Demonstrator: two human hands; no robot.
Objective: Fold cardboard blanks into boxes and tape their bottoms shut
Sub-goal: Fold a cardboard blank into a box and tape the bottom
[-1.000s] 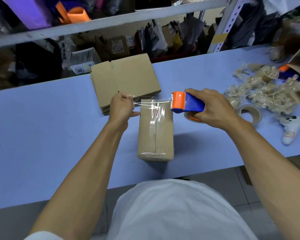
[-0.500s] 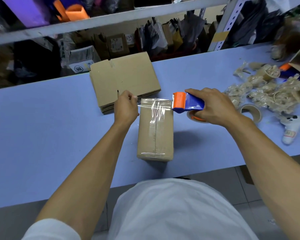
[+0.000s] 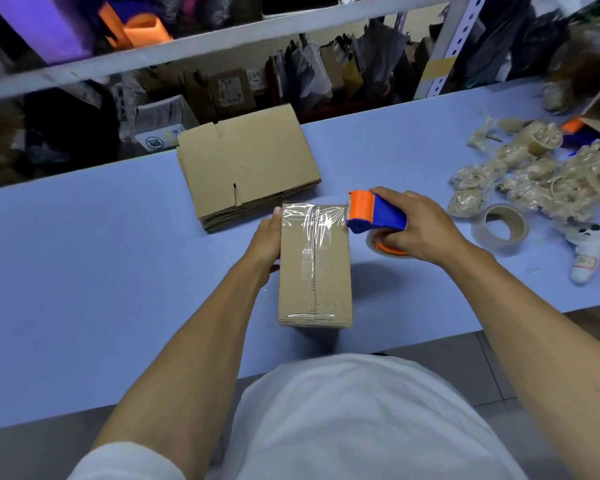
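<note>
Nearest the camera is the person's white shirt [image 3: 343, 420], with both bare forearms reaching out over the blue table [image 3: 84, 289]. A folded cardboard box [image 3: 314, 282] stands on the table near its front edge, its taped bottom facing up. One strip of clear tape runs along the centre seam and a second, shiny strip [image 3: 314, 220] lies across the far end.

The left hand [image 3: 267, 239] rests flat against the box's left side, fingers straight, the thumb tip at the far top edge. The right hand [image 3: 414, 226] is wrapped around a blue and orange tape dispenser [image 3: 371, 214], whose orange head touches the box's far right corner where the cross strip ends.

Just beyond the box lies a stack of flat cardboard blanks [image 3: 246, 164]. To the right sit a spare roll of tape [image 3: 499, 225], a small white toy-like object [image 3: 587, 247] and a heap of crumpled used tape [image 3: 541, 174]. Behind the table, a metal shelf [image 3: 222, 39] holds bags and small cartons.
</note>
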